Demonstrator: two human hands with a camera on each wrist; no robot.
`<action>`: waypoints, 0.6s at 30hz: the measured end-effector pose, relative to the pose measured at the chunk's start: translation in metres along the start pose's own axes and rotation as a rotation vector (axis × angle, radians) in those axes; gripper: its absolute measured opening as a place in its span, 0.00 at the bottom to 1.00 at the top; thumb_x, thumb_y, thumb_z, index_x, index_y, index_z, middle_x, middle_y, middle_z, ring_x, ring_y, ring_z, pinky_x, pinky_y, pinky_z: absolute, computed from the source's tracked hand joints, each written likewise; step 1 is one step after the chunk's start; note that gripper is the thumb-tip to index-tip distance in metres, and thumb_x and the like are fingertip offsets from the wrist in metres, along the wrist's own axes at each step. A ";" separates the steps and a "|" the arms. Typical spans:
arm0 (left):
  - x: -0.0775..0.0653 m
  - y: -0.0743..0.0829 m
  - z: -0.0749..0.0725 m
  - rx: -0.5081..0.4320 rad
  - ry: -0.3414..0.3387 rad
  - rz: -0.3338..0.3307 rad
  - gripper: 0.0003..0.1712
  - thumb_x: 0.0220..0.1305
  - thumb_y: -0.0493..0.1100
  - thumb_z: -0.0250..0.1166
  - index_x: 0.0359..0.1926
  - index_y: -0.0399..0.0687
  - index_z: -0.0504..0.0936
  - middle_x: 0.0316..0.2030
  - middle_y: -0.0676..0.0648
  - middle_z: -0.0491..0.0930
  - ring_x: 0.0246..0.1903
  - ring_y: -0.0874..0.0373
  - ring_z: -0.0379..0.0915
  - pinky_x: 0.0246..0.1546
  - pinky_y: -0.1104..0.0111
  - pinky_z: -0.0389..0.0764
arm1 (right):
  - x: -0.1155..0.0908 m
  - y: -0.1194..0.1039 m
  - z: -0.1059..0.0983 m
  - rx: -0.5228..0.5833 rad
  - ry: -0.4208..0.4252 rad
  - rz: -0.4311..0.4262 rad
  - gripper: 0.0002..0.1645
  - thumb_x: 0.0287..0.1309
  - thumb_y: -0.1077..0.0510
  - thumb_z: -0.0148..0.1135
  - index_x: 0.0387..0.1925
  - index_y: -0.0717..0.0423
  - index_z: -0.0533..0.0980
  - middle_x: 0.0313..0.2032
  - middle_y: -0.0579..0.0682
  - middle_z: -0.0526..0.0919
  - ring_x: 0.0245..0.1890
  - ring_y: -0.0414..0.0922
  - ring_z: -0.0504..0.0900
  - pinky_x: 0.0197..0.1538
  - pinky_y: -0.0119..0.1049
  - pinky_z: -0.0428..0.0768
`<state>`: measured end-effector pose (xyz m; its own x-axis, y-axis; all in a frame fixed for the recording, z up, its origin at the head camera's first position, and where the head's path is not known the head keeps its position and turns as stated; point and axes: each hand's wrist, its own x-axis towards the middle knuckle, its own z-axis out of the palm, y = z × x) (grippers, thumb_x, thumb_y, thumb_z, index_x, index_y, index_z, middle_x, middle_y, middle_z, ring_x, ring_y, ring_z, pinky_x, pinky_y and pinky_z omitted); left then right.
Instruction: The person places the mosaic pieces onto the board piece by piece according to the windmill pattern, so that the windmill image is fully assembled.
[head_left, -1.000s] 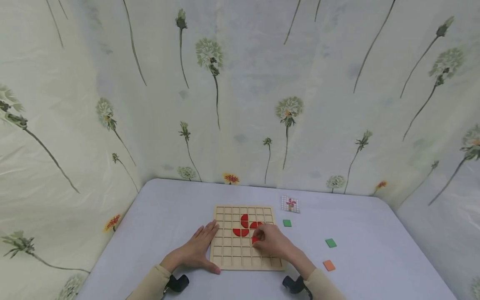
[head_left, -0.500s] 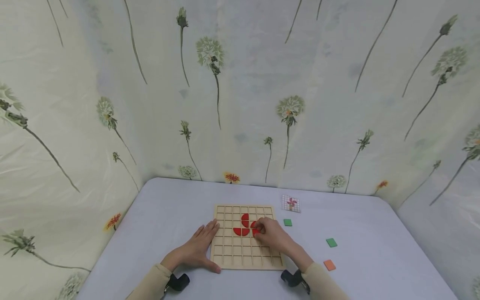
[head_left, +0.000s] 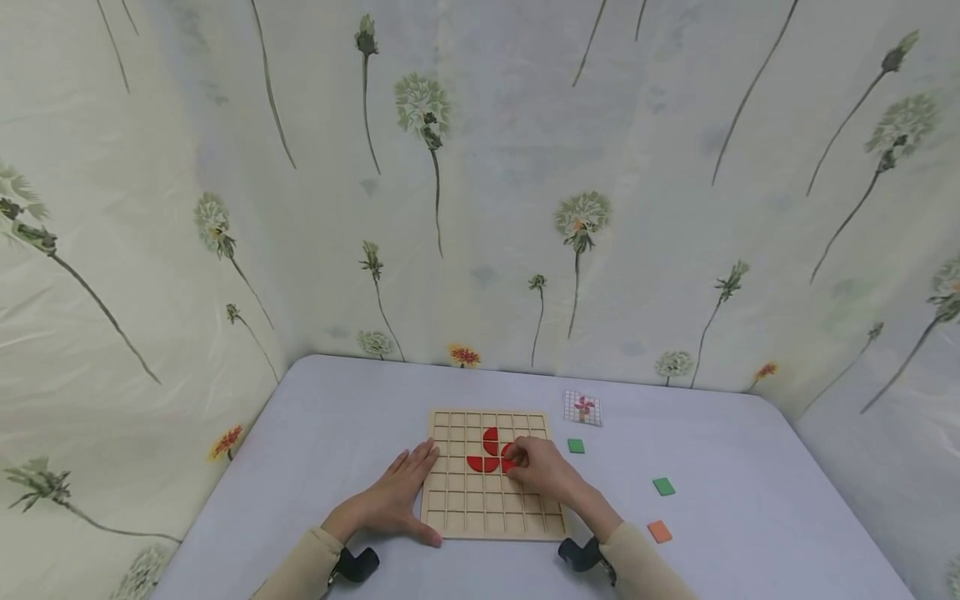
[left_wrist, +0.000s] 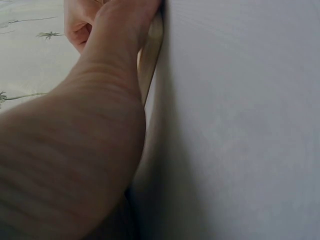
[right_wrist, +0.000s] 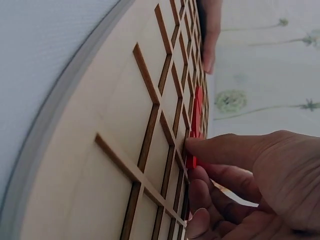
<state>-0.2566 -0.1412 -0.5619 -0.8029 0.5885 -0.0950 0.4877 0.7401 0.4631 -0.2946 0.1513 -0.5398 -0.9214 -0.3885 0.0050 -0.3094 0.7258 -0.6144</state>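
Observation:
A square wooden grid board [head_left: 455, 502] lies on the table. My left hand [head_left: 392, 497] rests along its left edge with fingers straight and the thumb at the near left corner. Over the middle of the board, my right hand [head_left: 549, 472] pinches a red quarter-circle tile [right_wrist: 191, 161] between thumb and fingers, low at a grid cell. Whether it is fully seated cannot be told. To its left lie more red tiles [head_left: 491, 442] in cells, forming two half-circles. Another red tile [head_left: 506, 450] is partly hidden by the right fingers. In the left wrist view, the forearm covers most of the board.
Beyond the board's right far corner lies a small card [head_left: 582, 407] with a red pinwheel on a grid. Right of the board are a green square [head_left: 576, 446], another green square [head_left: 663, 486] and an orange square [head_left: 659, 531]. A floral curtain [head_left: 480, 208] surrounds the table.
My right hand has moved slightly away from me with the red tile, up to the cell beside the other red tiles, then stays nearly still. The left hand has not moved.

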 end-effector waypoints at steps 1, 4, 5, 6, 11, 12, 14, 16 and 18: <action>0.000 0.000 0.000 0.002 -0.001 -0.002 0.77 0.39 0.77 0.69 0.76 0.40 0.40 0.77 0.41 0.34 0.77 0.49 0.30 0.76 0.50 0.39 | 0.000 0.000 0.000 0.004 -0.003 -0.001 0.08 0.54 0.62 0.68 0.37 0.56 0.80 0.30 0.44 0.79 0.30 0.39 0.74 0.32 0.28 0.76; 0.000 0.000 0.001 0.006 0.006 0.005 0.77 0.39 0.77 0.69 0.76 0.39 0.40 0.77 0.40 0.35 0.77 0.48 0.31 0.75 0.49 0.39 | -0.001 -0.001 0.000 0.006 0.003 -0.006 0.07 0.54 0.62 0.68 0.37 0.57 0.81 0.31 0.44 0.80 0.30 0.39 0.75 0.32 0.28 0.76; 0.000 -0.001 0.001 0.006 0.009 0.009 0.77 0.39 0.77 0.69 0.76 0.39 0.40 0.77 0.40 0.35 0.76 0.48 0.31 0.75 0.49 0.40 | -0.001 -0.001 0.000 0.002 0.007 -0.009 0.07 0.54 0.62 0.68 0.36 0.57 0.81 0.31 0.45 0.80 0.30 0.39 0.75 0.32 0.28 0.76; 0.000 -0.001 0.002 0.006 0.011 0.013 0.77 0.39 0.76 0.69 0.76 0.39 0.40 0.77 0.40 0.36 0.76 0.47 0.32 0.75 0.49 0.40 | -0.001 -0.002 0.000 -0.001 0.011 -0.012 0.07 0.54 0.63 0.68 0.36 0.57 0.81 0.32 0.45 0.80 0.30 0.39 0.75 0.31 0.27 0.76; 0.001 -0.001 0.002 0.009 0.016 0.025 0.77 0.39 0.76 0.70 0.76 0.38 0.40 0.77 0.39 0.36 0.76 0.47 0.32 0.75 0.48 0.41 | -0.001 -0.002 0.000 0.008 0.017 -0.010 0.07 0.54 0.63 0.68 0.37 0.57 0.81 0.31 0.45 0.80 0.30 0.39 0.75 0.31 0.27 0.76; 0.001 -0.002 0.002 0.008 0.017 0.026 0.77 0.39 0.76 0.70 0.76 0.38 0.40 0.77 0.39 0.36 0.76 0.47 0.32 0.75 0.48 0.41 | -0.002 -0.002 0.000 0.015 0.016 -0.008 0.07 0.54 0.63 0.68 0.37 0.57 0.81 0.31 0.45 0.80 0.30 0.39 0.75 0.31 0.27 0.76; 0.001 -0.002 0.002 0.006 0.017 0.026 0.77 0.39 0.76 0.70 0.76 0.38 0.40 0.77 0.39 0.36 0.76 0.47 0.32 0.75 0.48 0.41 | -0.002 -0.002 -0.001 0.024 0.013 -0.006 0.08 0.54 0.63 0.68 0.37 0.57 0.81 0.30 0.44 0.80 0.30 0.39 0.75 0.31 0.27 0.76; 0.001 -0.002 0.003 0.006 0.017 0.028 0.77 0.39 0.76 0.70 0.76 0.38 0.40 0.77 0.39 0.36 0.76 0.47 0.32 0.75 0.48 0.41 | -0.002 -0.001 -0.001 0.031 0.009 -0.006 0.08 0.54 0.62 0.68 0.37 0.57 0.81 0.30 0.44 0.80 0.30 0.39 0.75 0.31 0.27 0.76; 0.001 -0.001 0.002 0.007 0.019 0.030 0.77 0.39 0.75 0.70 0.76 0.38 0.40 0.77 0.39 0.36 0.76 0.47 0.32 0.75 0.48 0.41 | -0.002 0.000 -0.002 0.034 0.006 -0.010 0.08 0.54 0.62 0.68 0.37 0.57 0.81 0.30 0.44 0.80 0.30 0.39 0.75 0.31 0.27 0.76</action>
<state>-0.2571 -0.1412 -0.5647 -0.7943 0.6040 -0.0649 0.5135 0.7247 0.4596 -0.2932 0.1528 -0.5383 -0.9199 -0.3917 0.0162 -0.3102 0.7019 -0.6412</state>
